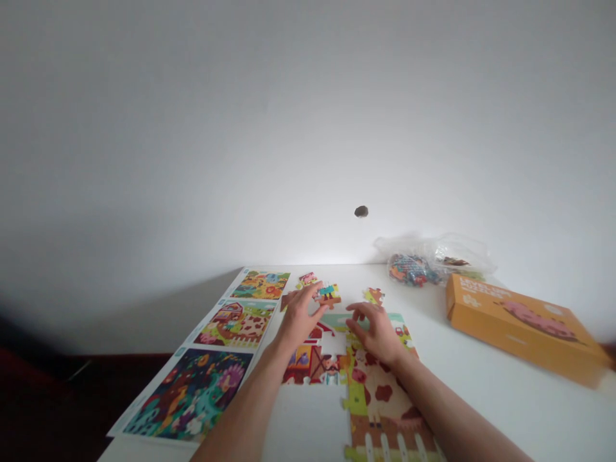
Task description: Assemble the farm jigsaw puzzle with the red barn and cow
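A partly assembled farm jigsaw puzzle [375,404] lies on the white table [481,385] in front of me. My left hand [299,316] pinches a loose puzzle piece [330,294] just beyond the puzzle's far left edge. My right hand [375,330] rests with bent fingers on the puzzle's upper part, fingertips pressing near a gap; nothing shows in it. Two more loose pieces lie beyond: a pink one [307,278] and a yellow-brown one [374,296].
A sheet of three reference pictures [216,359] lies along the table's left edge. An orange puzzle box [520,324] sits at right. Clear bags of pieces [428,263] lie against the white wall, which has a small dark hole [360,211].
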A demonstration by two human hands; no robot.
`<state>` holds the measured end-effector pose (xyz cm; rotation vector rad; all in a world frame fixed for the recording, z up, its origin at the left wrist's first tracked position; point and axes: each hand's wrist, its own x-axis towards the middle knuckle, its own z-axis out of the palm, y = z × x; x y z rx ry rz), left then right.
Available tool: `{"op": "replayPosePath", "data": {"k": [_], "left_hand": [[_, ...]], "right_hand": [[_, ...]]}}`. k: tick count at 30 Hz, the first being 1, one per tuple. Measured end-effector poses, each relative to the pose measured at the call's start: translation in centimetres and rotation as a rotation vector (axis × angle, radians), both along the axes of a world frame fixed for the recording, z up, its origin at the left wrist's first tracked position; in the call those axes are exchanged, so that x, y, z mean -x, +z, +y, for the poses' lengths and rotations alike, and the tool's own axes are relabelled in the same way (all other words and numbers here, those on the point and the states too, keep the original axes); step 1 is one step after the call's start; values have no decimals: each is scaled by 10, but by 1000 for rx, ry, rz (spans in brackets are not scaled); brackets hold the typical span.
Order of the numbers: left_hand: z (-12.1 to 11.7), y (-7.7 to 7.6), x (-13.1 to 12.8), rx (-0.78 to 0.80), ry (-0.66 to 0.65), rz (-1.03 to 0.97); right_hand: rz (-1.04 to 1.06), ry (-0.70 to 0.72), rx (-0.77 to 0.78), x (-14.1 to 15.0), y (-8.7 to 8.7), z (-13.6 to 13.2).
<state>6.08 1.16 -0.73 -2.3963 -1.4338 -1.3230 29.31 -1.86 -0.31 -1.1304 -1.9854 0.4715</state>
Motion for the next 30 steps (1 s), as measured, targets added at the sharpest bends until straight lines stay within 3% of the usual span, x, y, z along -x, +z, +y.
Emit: {"op": "replayPosePath", "data": {"k": [4,7,19,30], "left_hand": [[-12,5,-12,-3,-223,22],[-17,5,-18,42,-313,38],[-15,8,-12,2,-163,171],[-23,25,-16,-63,24,182]], "right_hand": [[158,-63,-15,-3,-8,7],[214,-54,5,-2,-9,7],[288,-54,79,0,-8,7],[151,-20,-30,-3,-11,7]]}}
